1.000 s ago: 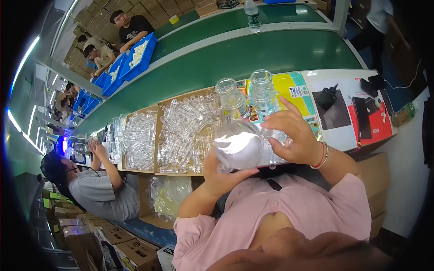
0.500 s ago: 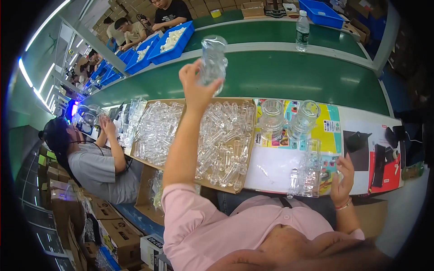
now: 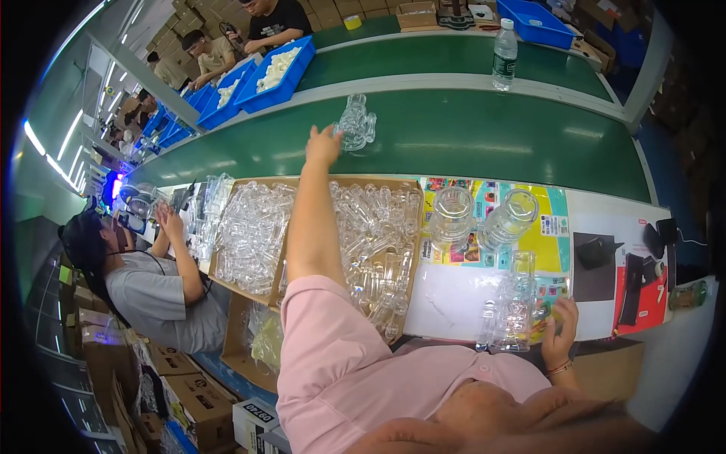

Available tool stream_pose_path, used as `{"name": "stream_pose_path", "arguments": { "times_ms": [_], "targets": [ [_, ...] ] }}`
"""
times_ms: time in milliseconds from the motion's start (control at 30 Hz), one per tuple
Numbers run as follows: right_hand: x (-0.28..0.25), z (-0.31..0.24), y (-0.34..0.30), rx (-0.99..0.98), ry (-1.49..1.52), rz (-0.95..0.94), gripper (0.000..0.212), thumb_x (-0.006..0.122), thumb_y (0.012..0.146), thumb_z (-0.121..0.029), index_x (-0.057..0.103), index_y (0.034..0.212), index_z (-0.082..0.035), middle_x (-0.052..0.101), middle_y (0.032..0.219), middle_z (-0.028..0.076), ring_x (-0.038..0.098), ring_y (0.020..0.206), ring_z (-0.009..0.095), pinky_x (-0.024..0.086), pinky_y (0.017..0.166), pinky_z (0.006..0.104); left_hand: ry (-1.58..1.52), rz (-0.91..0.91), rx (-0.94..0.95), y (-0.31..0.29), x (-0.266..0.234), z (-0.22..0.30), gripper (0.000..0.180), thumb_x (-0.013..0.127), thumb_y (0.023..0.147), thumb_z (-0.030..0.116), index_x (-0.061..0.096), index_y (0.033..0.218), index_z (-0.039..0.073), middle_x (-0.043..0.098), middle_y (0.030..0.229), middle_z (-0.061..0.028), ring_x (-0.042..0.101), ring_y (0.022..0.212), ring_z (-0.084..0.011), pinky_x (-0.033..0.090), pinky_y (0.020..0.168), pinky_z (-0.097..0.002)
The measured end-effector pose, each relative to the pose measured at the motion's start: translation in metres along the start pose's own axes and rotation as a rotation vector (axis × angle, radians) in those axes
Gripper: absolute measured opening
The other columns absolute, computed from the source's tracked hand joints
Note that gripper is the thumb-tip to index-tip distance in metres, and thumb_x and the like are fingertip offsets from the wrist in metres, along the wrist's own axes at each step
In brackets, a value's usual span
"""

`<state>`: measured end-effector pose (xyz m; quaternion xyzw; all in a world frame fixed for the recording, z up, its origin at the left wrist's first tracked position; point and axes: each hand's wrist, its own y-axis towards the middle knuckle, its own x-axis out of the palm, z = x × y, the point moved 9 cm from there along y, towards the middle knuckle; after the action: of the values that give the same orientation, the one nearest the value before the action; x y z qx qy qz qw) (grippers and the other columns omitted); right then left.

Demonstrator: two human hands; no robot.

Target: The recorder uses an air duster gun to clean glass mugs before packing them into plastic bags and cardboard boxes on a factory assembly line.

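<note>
My left arm, in a pink sleeve, reaches far out over the green conveyor belt (image 3: 491, 144). My left hand (image 3: 324, 144) has its fingers spread beside a clear plastic bottle set (image 3: 355, 121) that stands on the belt, at most brushing it. My right hand (image 3: 560, 329) is at the near edge of the white worktable (image 3: 454, 299). It grips the side of a tall clear plastic bottle (image 3: 516, 303) standing there.
Cardboard trays (image 3: 412, 185) full of clear bottles lie before me. Two clear jars (image 3: 451, 216) (image 3: 508, 219) stand on a colourful sheet. A seated co-worker in grey (image 3: 151, 291) works at my left. Blue bins (image 3: 276, 72), a water bottle (image 3: 504, 54) and other workers are beyond the belt.
My left hand has carried the clear bottle set from in front of me out to the belt and let it go. My right hand dropped to the table's near edge.
</note>
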<state>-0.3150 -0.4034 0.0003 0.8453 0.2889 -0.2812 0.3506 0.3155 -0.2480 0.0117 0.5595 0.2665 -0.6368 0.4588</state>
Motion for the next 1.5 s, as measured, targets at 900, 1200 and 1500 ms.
{"name": "stream_pose_path", "arguments": {
  "times_ms": [900, 1200, 1500],
  "targets": [
    [0.004, 0.01, -0.009, -0.033, 0.099, 0.059, 0.021, 0.044, 0.087, -0.005, 0.049, 0.106, 0.003, 0.049, 0.113, 0.014, 0.043, 0.112, 0.027, 0.028, 0.098, 0.0353, 0.157, 0.369, -0.188, -0.305, -0.141, -0.204, 0.03, 0.069, 0.068, 0.022, 0.063, 0.092, 0.006, 0.058, 0.088, -0.0165, 0.054, 0.087, -0.0326, 0.043, 0.078, -0.0407],
    [-0.054, 0.022, -0.006, 0.006, 0.034, 0.328, 0.025, 0.043, 0.086, 0.002, 0.046, 0.111, 0.003, 0.044, 0.121, 0.013, 0.046, 0.108, 0.021, 0.035, 0.094, 0.0325, 0.11, 0.33, -0.077, -0.301, -0.144, -0.184, 0.022, 0.061, 0.076, 0.015, 0.06, 0.096, 0.004, 0.057, 0.086, -0.0193, 0.055, 0.081, -0.0365, 0.045, 0.07, -0.0424],
    [-0.092, 0.062, 0.003, 0.091, 0.195, 0.549, 0.041, 0.048, 0.087, -0.004, 0.031, 0.124, 0.002, 0.039, 0.126, 0.014, 0.041, 0.116, 0.023, 0.032, 0.098, 0.0339, -0.587, 0.535, 0.183, -0.303, -0.17, -0.033, 0.026, 0.06, 0.082, 0.023, 0.049, 0.093, 0.002, 0.055, 0.087, -0.0107, 0.054, 0.076, -0.0221, 0.044, 0.067, -0.033]
  ]
}}
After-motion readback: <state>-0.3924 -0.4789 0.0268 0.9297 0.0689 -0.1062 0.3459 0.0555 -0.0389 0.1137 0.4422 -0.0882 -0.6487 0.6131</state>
